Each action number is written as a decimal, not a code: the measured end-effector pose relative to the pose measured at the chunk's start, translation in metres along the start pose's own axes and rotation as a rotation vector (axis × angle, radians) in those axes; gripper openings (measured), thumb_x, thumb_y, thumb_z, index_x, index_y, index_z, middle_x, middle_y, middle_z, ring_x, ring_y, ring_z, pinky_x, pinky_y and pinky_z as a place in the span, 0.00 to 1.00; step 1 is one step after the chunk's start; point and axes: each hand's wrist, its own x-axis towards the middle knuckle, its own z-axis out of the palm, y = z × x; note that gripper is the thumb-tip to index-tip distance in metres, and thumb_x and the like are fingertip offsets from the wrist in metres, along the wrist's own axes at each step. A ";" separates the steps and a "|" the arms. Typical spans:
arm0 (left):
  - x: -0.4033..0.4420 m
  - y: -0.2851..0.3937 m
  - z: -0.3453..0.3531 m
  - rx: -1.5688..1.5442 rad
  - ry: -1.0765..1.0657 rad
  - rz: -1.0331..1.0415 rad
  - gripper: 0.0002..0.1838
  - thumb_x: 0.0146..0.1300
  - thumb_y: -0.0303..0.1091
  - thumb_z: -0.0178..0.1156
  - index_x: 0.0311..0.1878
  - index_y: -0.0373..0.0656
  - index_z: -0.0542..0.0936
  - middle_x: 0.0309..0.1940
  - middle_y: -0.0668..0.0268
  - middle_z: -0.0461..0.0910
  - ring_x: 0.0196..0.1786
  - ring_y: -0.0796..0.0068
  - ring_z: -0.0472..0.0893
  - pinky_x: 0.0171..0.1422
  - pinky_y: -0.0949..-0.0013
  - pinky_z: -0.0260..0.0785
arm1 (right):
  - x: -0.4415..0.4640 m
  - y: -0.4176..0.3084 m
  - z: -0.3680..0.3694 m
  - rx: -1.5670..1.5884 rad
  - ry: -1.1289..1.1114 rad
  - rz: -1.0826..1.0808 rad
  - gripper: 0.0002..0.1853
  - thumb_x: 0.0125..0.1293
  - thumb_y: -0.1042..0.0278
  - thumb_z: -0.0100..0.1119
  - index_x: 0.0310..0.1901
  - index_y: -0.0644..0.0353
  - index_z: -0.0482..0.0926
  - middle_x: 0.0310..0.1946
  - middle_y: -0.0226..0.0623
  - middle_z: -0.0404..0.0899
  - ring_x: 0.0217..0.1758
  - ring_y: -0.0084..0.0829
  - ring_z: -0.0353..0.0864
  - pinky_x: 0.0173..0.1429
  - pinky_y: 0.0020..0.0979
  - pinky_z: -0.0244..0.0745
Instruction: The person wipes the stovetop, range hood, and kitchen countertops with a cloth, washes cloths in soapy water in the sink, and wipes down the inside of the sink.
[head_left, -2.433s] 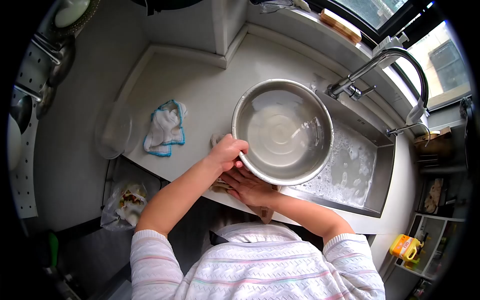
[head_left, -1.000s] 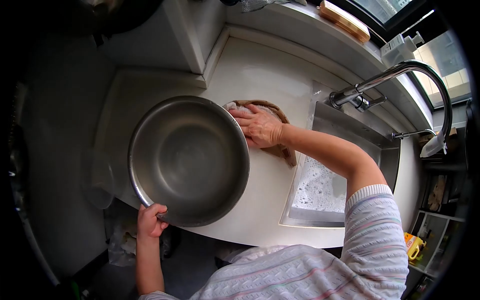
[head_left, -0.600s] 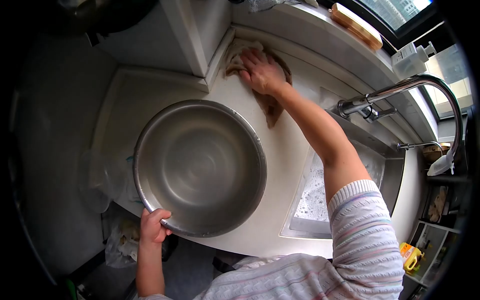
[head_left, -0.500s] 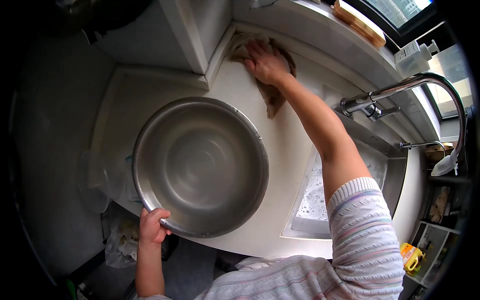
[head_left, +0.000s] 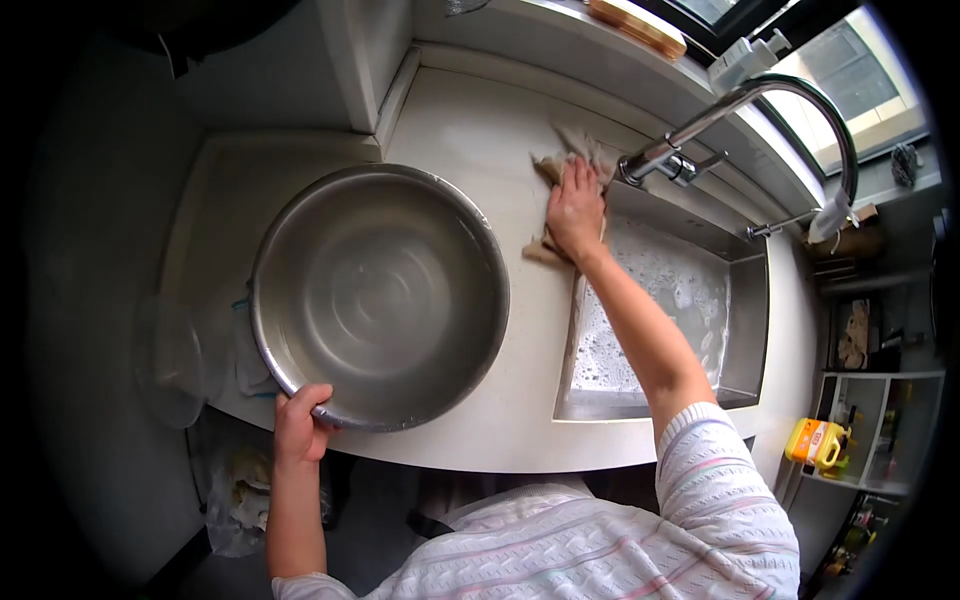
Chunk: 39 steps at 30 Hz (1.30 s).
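My left hand point(head_left: 301, 424) grips the near-left rim of a large round metal basin point(head_left: 385, 290), thumb over the edge. The basin's inside faces me, and only shine marks show in it. Over by the sink's far left corner, my right hand point(head_left: 577, 207) lies flat with fingers stretched on a crumpled brown cloth point(head_left: 547, 250), pressing it to the white countertop point(head_left: 470, 110). Part of the cloth sticks out beyond my fingertips, close to the faucet point(head_left: 655, 155).
A steel sink point(head_left: 745, 330) with soapy water is on the right, below my forearm. On the window ledge are a pump bottle point(head_left: 745, 62) and a wooden item point(head_left: 637, 28). A yellow jug point(head_left: 815, 442) sits on a lower right shelf. A plastic bag point(head_left: 240, 500) hangs low left.
My right hand has swept the cloth from the back corner of the counter rightward to beside the sink and faucet. My left hand still holds the basin's rim. The whole view has shifted.
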 end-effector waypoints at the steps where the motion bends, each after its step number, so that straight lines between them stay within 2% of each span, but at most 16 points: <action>1: 0.001 -0.001 0.000 -0.010 -0.012 0.005 0.09 0.53 0.26 0.55 0.39 0.36 0.74 0.24 0.64 0.76 0.20 0.71 0.77 0.17 0.69 0.68 | -0.025 -0.005 -0.009 0.009 -0.014 -0.012 0.25 0.60 0.65 0.48 0.60 0.61 0.64 0.66 0.43 0.57 0.68 0.45 0.54 0.60 0.50 0.60; 6: -0.001 -0.004 -0.001 -0.022 -0.076 0.040 0.14 0.57 0.33 0.59 0.43 0.36 0.74 0.28 0.63 0.79 0.25 0.72 0.79 0.21 0.69 0.71 | -0.147 -0.024 -0.070 0.098 -0.074 -0.158 0.29 0.54 0.78 0.51 0.60 0.67 0.63 0.66 0.51 0.55 0.69 0.52 0.53 0.68 0.43 0.57; 10: -0.014 -0.012 -0.007 0.021 -0.179 0.190 0.18 0.63 0.43 0.56 0.49 0.39 0.72 0.37 0.66 0.78 0.31 0.75 0.79 0.22 0.71 0.72 | -0.198 -0.019 -0.118 0.241 -0.197 -0.209 0.21 0.51 0.83 0.51 0.50 0.59 0.73 0.57 0.41 0.67 0.62 0.46 0.62 0.59 0.39 0.67; 12: -0.015 -0.024 -0.029 0.182 -0.121 0.417 0.23 0.66 0.45 0.52 0.56 0.38 0.69 0.45 0.65 0.75 0.43 0.74 0.77 0.37 0.69 0.72 | -0.193 -0.005 -0.145 0.398 -0.370 -0.098 0.15 0.51 0.85 0.49 0.38 0.56 0.77 0.46 0.35 0.74 0.51 0.41 0.71 0.53 0.36 0.72; 14: -0.018 -0.029 -0.037 0.389 0.045 0.708 0.25 0.66 0.45 0.51 0.59 0.37 0.67 0.48 0.64 0.73 0.49 0.73 0.75 0.47 0.67 0.71 | -0.174 -0.001 -0.151 0.613 -0.341 0.171 0.14 0.50 0.85 0.48 0.37 0.58 0.77 0.44 0.36 0.75 0.48 0.39 0.74 0.51 0.35 0.73; 15: -0.012 -0.032 -0.048 0.526 0.058 0.827 0.24 0.67 0.39 0.50 0.61 0.35 0.64 0.54 0.58 0.72 0.56 0.64 0.72 0.58 0.64 0.63 | -0.162 -0.016 -0.161 0.663 -0.253 0.080 0.15 0.51 0.85 0.47 0.38 0.58 0.77 0.44 0.38 0.74 0.46 0.41 0.75 0.51 0.33 0.73; 18: 0.012 -0.034 -0.058 1.331 0.328 1.233 0.27 0.62 0.38 0.55 0.61 0.34 0.65 0.54 0.51 0.70 0.60 0.52 0.68 0.64 0.58 0.57 | -0.165 -0.052 -0.127 0.551 -0.338 -0.340 0.22 0.60 0.71 0.50 0.58 0.57 0.69 0.60 0.42 0.65 0.63 0.40 0.64 0.63 0.41 0.61; 19: 0.020 -0.034 -0.056 1.422 0.267 1.264 0.32 0.57 0.38 0.57 0.63 0.35 0.62 0.61 0.46 0.62 0.65 0.46 0.60 0.67 0.51 0.51 | -0.160 -0.061 -0.118 0.377 -0.363 -0.442 0.24 0.61 0.66 0.48 0.61 0.56 0.65 0.63 0.42 0.61 0.66 0.39 0.59 0.66 0.44 0.56; 21: 0.020 -0.039 -0.037 1.412 0.316 1.171 0.34 0.57 0.40 0.57 0.64 0.36 0.59 0.64 0.47 0.57 0.67 0.46 0.56 0.67 0.47 0.47 | -0.141 -0.071 -0.097 0.027 -0.410 -0.644 0.29 0.65 0.57 0.44 0.67 0.56 0.56 0.69 0.41 0.52 0.72 0.38 0.50 0.70 0.49 0.45; 23: 0.030 -0.056 -0.039 1.536 0.367 1.116 0.39 0.57 0.45 0.58 0.67 0.38 0.54 0.68 0.49 0.50 0.70 0.47 0.48 0.69 0.43 0.41 | -0.087 -0.062 -0.070 -0.076 -0.428 -0.655 0.31 0.68 0.51 0.35 0.69 0.54 0.51 0.71 0.39 0.45 0.74 0.37 0.43 0.72 0.51 0.34; 26: 0.026 -0.055 -0.031 1.621 0.364 1.058 0.39 0.57 0.46 0.57 0.67 0.39 0.54 0.67 0.48 0.51 0.69 0.47 0.49 0.70 0.45 0.40 | 0.006 -0.036 -0.028 -0.037 -0.363 -0.460 0.29 0.68 0.52 0.33 0.69 0.54 0.52 0.72 0.36 0.45 0.75 0.36 0.40 0.74 0.49 0.36; 30: 0.031 -0.060 -0.030 1.178 0.369 0.945 0.49 0.48 0.50 0.65 0.66 0.36 0.51 0.63 0.48 0.54 0.67 0.49 0.54 0.70 0.52 0.43 | 0.092 0.014 -0.004 -0.064 -0.321 -0.138 0.28 0.68 0.55 0.32 0.68 0.55 0.52 0.72 0.36 0.45 0.74 0.38 0.43 0.71 0.52 0.42; 33: 0.034 -0.066 -0.040 1.248 0.421 0.958 0.52 0.45 0.50 0.67 0.66 0.35 0.50 0.63 0.49 0.55 0.66 0.51 0.56 0.69 0.54 0.46 | 0.051 -0.001 -0.009 -0.009 -0.259 -0.194 0.29 0.68 0.56 0.33 0.67 0.62 0.52 0.70 0.43 0.48 0.73 0.43 0.45 0.71 0.53 0.43; 35: 0.037 -0.065 -0.037 1.220 0.417 0.947 0.51 0.46 0.49 0.67 0.67 0.36 0.50 0.63 0.50 0.55 0.66 0.52 0.56 0.69 0.54 0.47 | -0.020 -0.025 -0.041 -0.012 -0.321 -0.417 0.30 0.68 0.56 0.35 0.67 0.65 0.51 0.71 0.47 0.45 0.74 0.45 0.41 0.72 0.51 0.39; 37: 0.036 -0.064 -0.039 1.224 0.420 0.922 0.50 0.46 0.49 0.67 0.67 0.37 0.51 0.62 0.50 0.55 0.66 0.52 0.56 0.69 0.55 0.47 | -0.081 -0.036 -0.060 0.099 -0.414 -0.622 0.30 0.67 0.57 0.39 0.67 0.62 0.52 0.71 0.44 0.45 0.74 0.43 0.43 0.73 0.51 0.36; 39: 0.045 -0.074 -0.053 1.084 0.421 0.875 0.49 0.47 0.50 0.67 0.67 0.37 0.52 0.63 0.51 0.56 0.66 0.53 0.56 0.69 0.55 0.47 | -0.081 -0.035 -0.068 0.176 -0.436 -0.748 0.29 0.66 0.57 0.42 0.66 0.60 0.56 0.70 0.42 0.48 0.74 0.41 0.46 0.72 0.51 0.37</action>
